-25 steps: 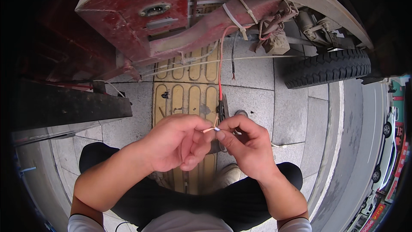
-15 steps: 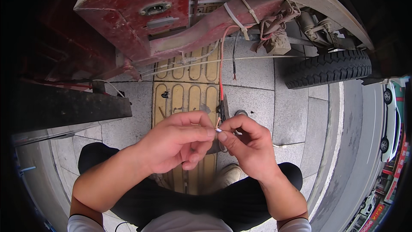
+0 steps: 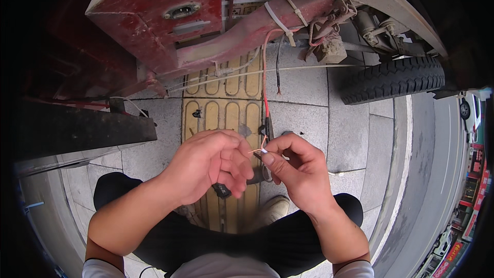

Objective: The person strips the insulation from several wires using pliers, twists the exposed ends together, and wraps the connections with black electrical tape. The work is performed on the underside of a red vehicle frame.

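Observation:
My right hand (image 3: 297, 167) pinches a thin wire with white insulation (image 3: 264, 150) between thumb and forefinger. Bare copper strands (image 3: 254, 151) stick out from this pinch toward the left, and more copper runs upward to the dark lower part of a red wire (image 3: 266, 77). That red wire hangs from the vehicle's frame. Just left of the copper, my left hand (image 3: 211, 162) is loosely curled with its fingers apart and nothing visible in them. A black wire (image 3: 278, 67) with a bare copper tip dangles beside the red one.
A red vehicle frame (image 3: 206, 54) with white cable ties (image 3: 280, 20) spans the top. A black tyre (image 3: 393, 80) stands at right, a dark beam (image 3: 87, 128) at left. A black object (image 3: 222, 190), partly hidden, lies below my left hand on yellow paving (image 3: 221, 118).
My left fingers have let go of the copper strands and moved slightly left, so the bare ends now show. My right hand keeps its pinch. The black object below has come into sight.

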Action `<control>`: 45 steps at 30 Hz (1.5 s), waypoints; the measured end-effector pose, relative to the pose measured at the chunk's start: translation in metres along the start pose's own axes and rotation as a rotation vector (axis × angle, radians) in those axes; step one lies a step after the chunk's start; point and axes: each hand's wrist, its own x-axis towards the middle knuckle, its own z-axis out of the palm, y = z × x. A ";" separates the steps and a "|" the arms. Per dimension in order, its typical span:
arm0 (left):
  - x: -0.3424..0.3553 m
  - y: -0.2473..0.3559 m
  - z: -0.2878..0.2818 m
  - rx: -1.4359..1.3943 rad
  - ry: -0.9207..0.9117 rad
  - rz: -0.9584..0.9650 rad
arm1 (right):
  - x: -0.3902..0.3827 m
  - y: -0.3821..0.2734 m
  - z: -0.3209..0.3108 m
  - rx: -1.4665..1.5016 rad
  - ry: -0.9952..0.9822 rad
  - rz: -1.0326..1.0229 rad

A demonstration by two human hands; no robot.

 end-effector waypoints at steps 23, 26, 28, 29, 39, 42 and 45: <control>-0.002 0.007 0.002 -0.037 -0.005 -0.042 | 0.002 0.000 -0.002 0.106 0.013 0.053; -0.002 0.002 0.011 -0.159 -0.075 -0.159 | 0.002 0.002 -0.001 0.071 -0.003 0.000; -0.004 -0.001 0.014 -0.220 -0.080 -0.156 | 0.003 0.004 -0.001 0.079 -0.018 -0.028; -0.003 -0.001 0.013 -0.218 -0.086 -0.143 | 0.003 0.005 -0.001 0.084 -0.018 -0.028; 0.006 -0.002 0.001 1.631 0.272 1.289 | 0.010 0.003 0.003 0.355 -0.073 0.078; 0.008 0.004 -0.006 1.541 0.338 1.279 | 0.012 0.008 0.001 0.500 -0.128 0.090; 0.012 0.007 -0.008 0.917 0.320 0.897 | 0.012 0.019 0.008 0.587 -0.143 0.038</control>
